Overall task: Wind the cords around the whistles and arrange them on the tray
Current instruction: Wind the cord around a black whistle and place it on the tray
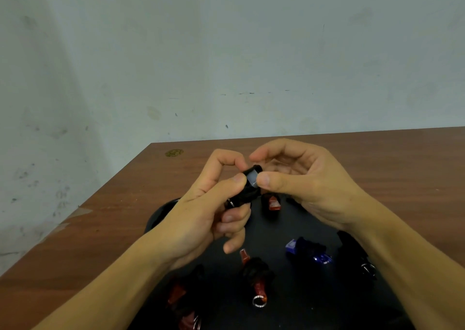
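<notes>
Both hands raised above the black tray [161, 216] on the counter [125, 204], left hand [201, 219] and right hand [302, 186] pinching one cord-wrapped black whistle [250, 185] between fingertips — wound red whistle [256, 277] and blue whistle [308, 250] lying on the tray.

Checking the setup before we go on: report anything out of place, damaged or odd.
Nothing stands out. Wound whistles, red and blue, lie apart on the black tray; both hands, left and right, hold a black whistle above it.

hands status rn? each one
Left hand: closed, gripping the black whistle above the tray.
Right hand: thumb and forefinger pinched at the whistle's top end, other fingers loosely curled.
</notes>
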{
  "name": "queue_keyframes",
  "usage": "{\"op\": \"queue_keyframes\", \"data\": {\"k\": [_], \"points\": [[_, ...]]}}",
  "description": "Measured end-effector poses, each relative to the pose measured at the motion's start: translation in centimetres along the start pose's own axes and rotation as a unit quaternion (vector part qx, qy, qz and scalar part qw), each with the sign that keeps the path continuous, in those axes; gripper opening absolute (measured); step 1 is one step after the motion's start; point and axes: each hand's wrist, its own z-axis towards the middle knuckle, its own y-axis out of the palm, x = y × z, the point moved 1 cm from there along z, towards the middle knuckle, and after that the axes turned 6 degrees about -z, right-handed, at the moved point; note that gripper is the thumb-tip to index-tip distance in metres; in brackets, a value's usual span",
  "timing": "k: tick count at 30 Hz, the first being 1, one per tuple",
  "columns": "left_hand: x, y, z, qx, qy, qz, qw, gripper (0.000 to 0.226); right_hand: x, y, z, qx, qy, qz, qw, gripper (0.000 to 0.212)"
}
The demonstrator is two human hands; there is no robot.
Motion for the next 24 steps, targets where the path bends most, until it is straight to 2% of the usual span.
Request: {"op": "queue_keyframes", "data": {"k": [7, 10, 18, 22, 24], "points": [[-0.3, -0.5, 0.3, 0.028, 0.022, 0.003, 0.999, 0.004, -0.2, 0.7, -0.1, 0.088, -0.043, -0.11, 0.989, 0.009], [-0.5, -0.7, 0.3, 0.035, 0.027, 0.001, 0.999, 0.005, -0.2, 1.0, -0.1, 0.114, -0.061, -0.184, 0.974, 0.012], [-0.4, -0.4, 0.3, 0.025, 0.012, -0.031, 0.999, 0.009, -0.2, 1.3, -0.1, 0.113, -0.064, -0.213, 0.968, 0.019], [-0.3, 0.0, 0.5, 0.055, -0.005, -0.035, 0.998, 0.028, -0.2, 1.6, 0.1, 0.136, -0.128, -0.278, 0.942, 0.014], [-0.3, 0.0, 0.5, 0.06, -0.011, -0.062, 0.996, 0.027, -0.1, 1.8, 0.3, 0.135, -0.18, -0.318, 0.921, 0.009]]}}
